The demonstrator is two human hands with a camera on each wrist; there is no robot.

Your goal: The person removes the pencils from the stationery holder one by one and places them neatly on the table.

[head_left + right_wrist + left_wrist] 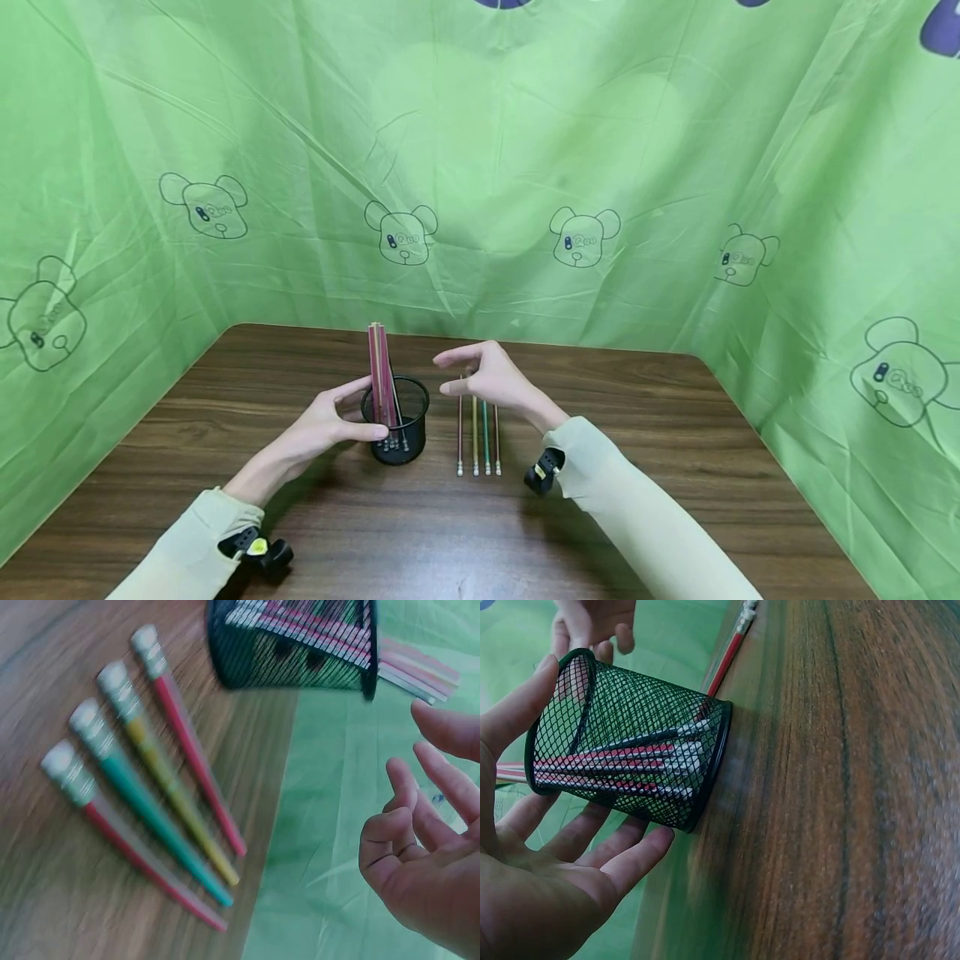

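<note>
Left hand grips round black mesh cup

Head: Beside it hovers the right hand, empty, fingers parted. Left wrist: Slim maroon pencils stand inside, between thumb and fingers. Right wrist: Four red, yellow and green pencils lie apart from the right hand.

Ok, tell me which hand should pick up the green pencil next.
Probably the right hand: it holds nothing, with thumb and index finger apart, and is nearer the green pencil. The left hand is occupied holding the black mesh cup.
</note>
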